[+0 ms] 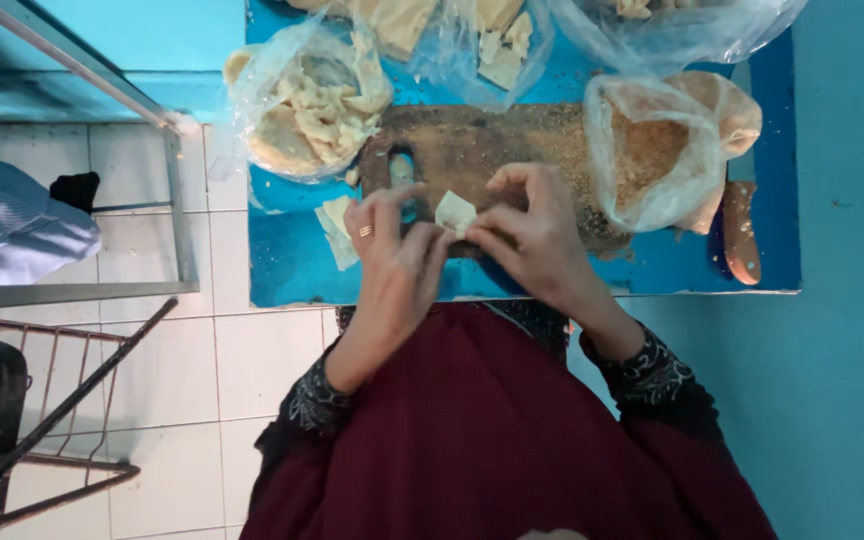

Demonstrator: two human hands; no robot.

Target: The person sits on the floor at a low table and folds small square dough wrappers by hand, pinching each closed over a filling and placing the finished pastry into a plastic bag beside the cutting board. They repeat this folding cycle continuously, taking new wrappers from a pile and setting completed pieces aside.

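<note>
Small pale folded dough piece (455, 212), seemingly square, left hand (392, 250) and right hand (532, 235) pinching it

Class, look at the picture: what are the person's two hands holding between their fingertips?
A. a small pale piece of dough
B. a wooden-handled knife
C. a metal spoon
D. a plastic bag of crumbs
A: the left hand and right hand pinch a small pale dough piece above the wooden board.
</note>
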